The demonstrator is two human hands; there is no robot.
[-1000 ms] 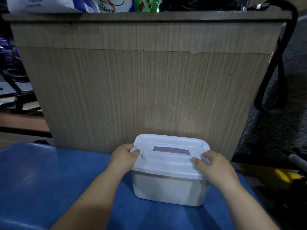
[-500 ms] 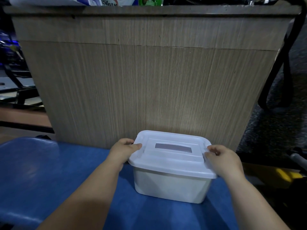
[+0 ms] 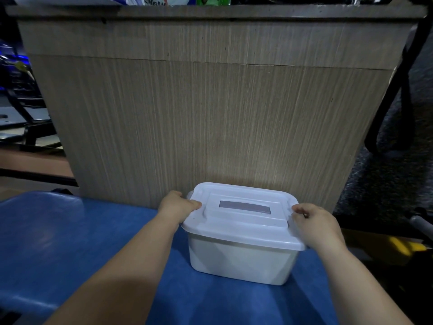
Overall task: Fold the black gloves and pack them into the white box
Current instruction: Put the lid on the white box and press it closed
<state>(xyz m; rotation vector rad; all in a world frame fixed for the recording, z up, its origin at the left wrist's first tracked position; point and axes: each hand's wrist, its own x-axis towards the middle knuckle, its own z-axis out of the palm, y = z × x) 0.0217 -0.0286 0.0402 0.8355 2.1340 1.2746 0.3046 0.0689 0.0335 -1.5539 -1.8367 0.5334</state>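
The white plastic box stands on the blue padded surface, towards its right side. Directly behind the box rises the tall panel of brown grained wood; it is very close to the back edge of the flat lid, so only a narrow gap shows there. The left hand grips the left end of the lid and the right hand grips the right end, so both short sides are taken. Left of the box and in front of it, the blue surface lies open and wide. Right of the box the surface ends soon; beyond it lie a yellow and black object and a hanging black strap. Above the lid the room is free.
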